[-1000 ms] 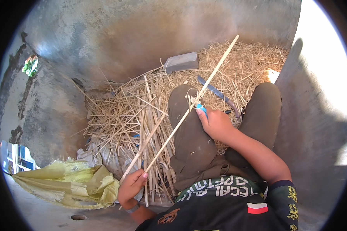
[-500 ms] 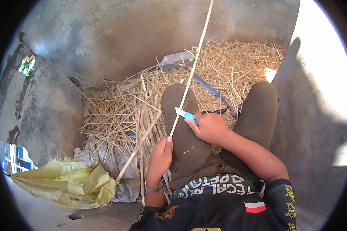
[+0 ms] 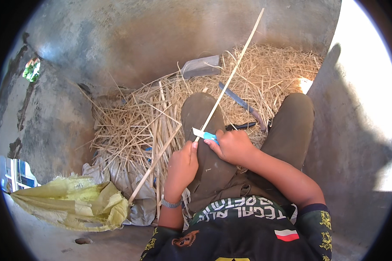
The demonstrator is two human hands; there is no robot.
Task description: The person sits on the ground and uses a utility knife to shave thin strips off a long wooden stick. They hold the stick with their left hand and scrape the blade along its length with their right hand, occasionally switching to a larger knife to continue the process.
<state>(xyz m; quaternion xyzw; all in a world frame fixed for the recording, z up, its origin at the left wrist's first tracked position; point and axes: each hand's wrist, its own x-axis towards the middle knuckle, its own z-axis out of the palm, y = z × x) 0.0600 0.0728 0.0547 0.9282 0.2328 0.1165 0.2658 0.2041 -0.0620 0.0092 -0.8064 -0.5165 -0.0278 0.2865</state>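
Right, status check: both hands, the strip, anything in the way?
Left hand pinching the thin pale strip on the left knee. Right hand gripping a blue-handled blade against it. Long knife lies in the straw ahead, clear of the hands.

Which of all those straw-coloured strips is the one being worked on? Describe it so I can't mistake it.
Start at the person's left knee, in front of the straw pile. The long pale strip runs across that knee, pinched by the left hand and met by the small blue-handled blade in the right hand. Unlike the loose straw, it is straight and rises far above the pile.
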